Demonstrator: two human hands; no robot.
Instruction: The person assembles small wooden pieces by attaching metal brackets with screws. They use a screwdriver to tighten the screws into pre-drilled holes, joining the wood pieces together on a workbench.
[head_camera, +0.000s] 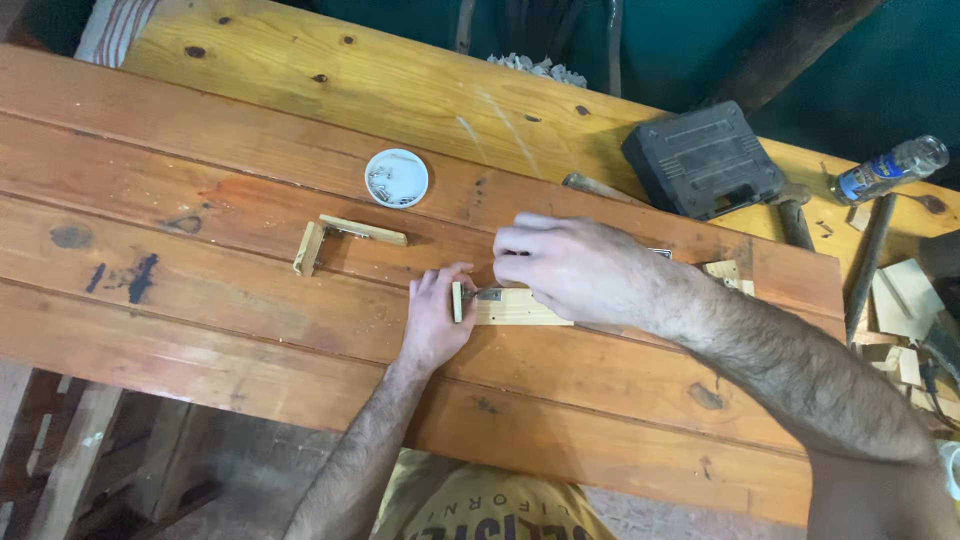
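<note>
Wood block: pale block (515, 307) with a small metal bracket, flat on the worktop (250, 300).
Left hand: your left hand (435, 322) presses the block's left end, fingers together.
Right hand: your right hand (570, 268) covers the block's top edge, fingers curled; what they pinch is hidden.
White dish: white dish (396, 178) of screws, beyond the block.

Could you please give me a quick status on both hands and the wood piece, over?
Left hand steadies the small block's end. Right hand pinches at the metal bracket on the wood strip. Nothing in the way; white dish sits apart.
</note>
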